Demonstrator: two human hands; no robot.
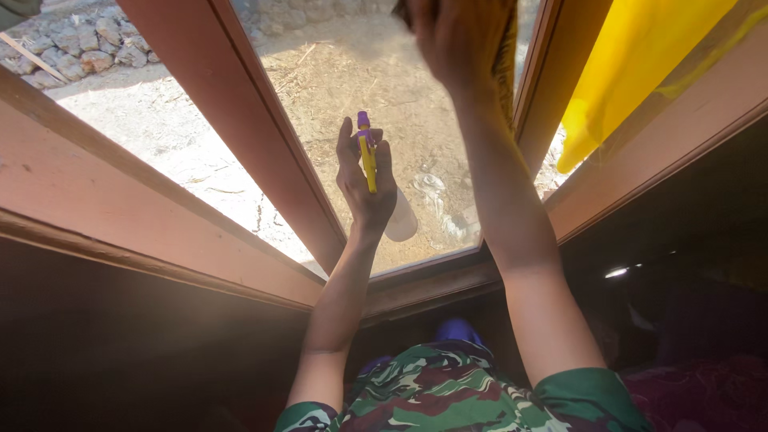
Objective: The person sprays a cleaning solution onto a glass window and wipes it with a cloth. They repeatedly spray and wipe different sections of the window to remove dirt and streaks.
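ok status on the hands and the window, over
Left hand shut on spray bottle, nozzle toward window pane. Right hand presses cloth on the glass, up top. Yellow curtain hangs right, apart from both.

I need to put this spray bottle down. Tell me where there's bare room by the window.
The sill ledge below the left pane, left of the left hand holding the spray bottle, is bare. The middle pane is crowded: both arms cross it, the right hand presses a cloth at the top.
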